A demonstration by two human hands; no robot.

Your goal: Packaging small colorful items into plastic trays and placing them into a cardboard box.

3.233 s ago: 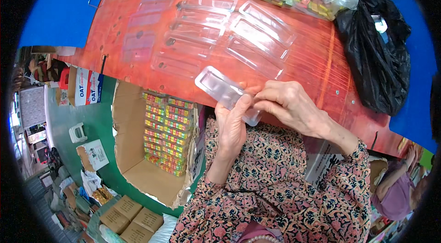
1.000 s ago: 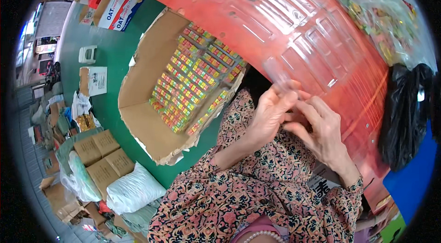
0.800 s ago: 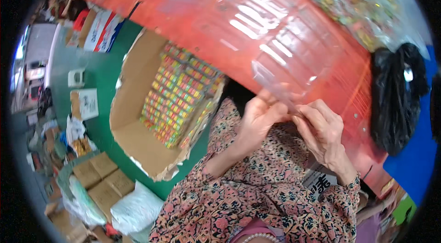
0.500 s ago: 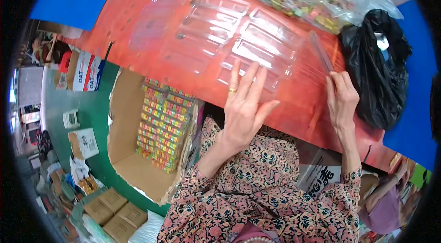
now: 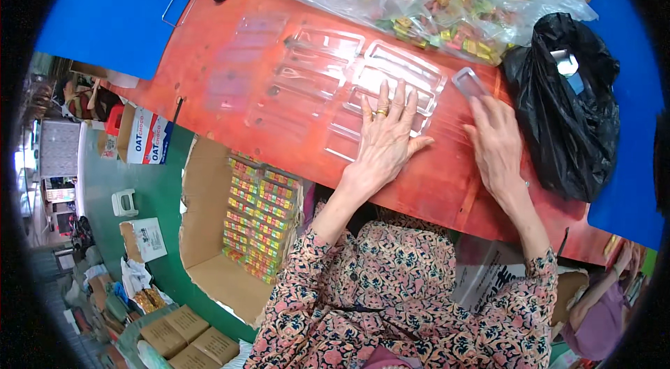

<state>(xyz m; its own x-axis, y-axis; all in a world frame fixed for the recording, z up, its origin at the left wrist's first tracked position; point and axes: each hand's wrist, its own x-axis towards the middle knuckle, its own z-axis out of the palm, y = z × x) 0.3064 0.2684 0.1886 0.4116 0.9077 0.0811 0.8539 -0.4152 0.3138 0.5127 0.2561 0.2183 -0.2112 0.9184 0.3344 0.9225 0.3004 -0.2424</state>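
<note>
Several long clear plastic trays (image 5: 391,54) lie in rows on the red tabletop (image 5: 433,184). My left hand (image 5: 385,135) rests with spread fingers over the near end of the right-hand group and holds nothing; a gold-coloured ring is on one finger. To the right, my right hand (image 5: 498,146) has its fingers closed around the near end of a single narrow clear plastic tray (image 5: 467,81). That tray's far end points away from me, and its near end is hidden under the fingers.
A large clear bag of small colourful wrapped pieces (image 5: 453,10) lies at the far edge. A black plastic bag (image 5: 558,125) stands at the right. Below the table's left edge, an open cardboard box (image 5: 207,194) holds packed rows of colourful pieces. Another person (image 5: 600,313) sits at lower right.
My right hand has turned palm down and shifted slightly left, and its tray shows its broad face instead of its edge. My left hand has moved slightly right over the trays. The view has shifted.
</note>
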